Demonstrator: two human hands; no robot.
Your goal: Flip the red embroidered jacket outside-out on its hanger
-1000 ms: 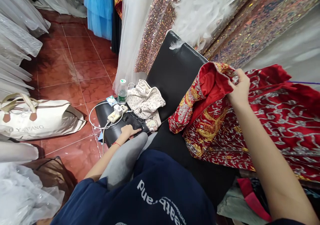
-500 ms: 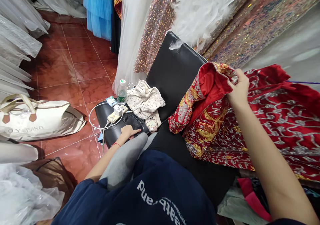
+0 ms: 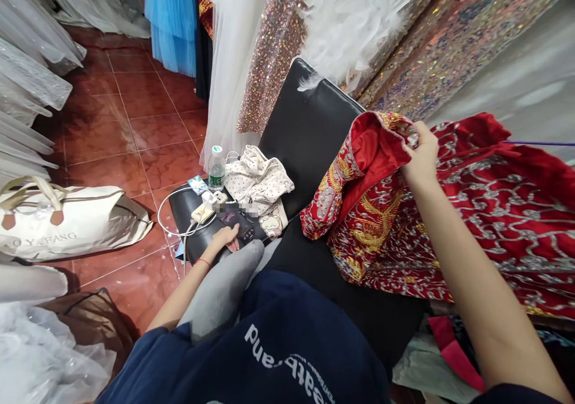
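**Phone lit, red robe still in hand**

Since a second ago the phone (image 3: 238, 224) under the left hand (image 3: 226, 237) has lit up; fingers rest flat on it, loose. Right hand (image 3: 420, 155) keeps pinching the upper edge of the red garment (image 3: 485, 212), heavy with gold and silver embroidery, draped over the black seat (image 3: 309, 128).

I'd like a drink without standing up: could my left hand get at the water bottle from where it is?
Probably yes. The left hand rests by the phone on the black seat; the water bottle stands upright just beyond, with only a charger and cable lying low between.
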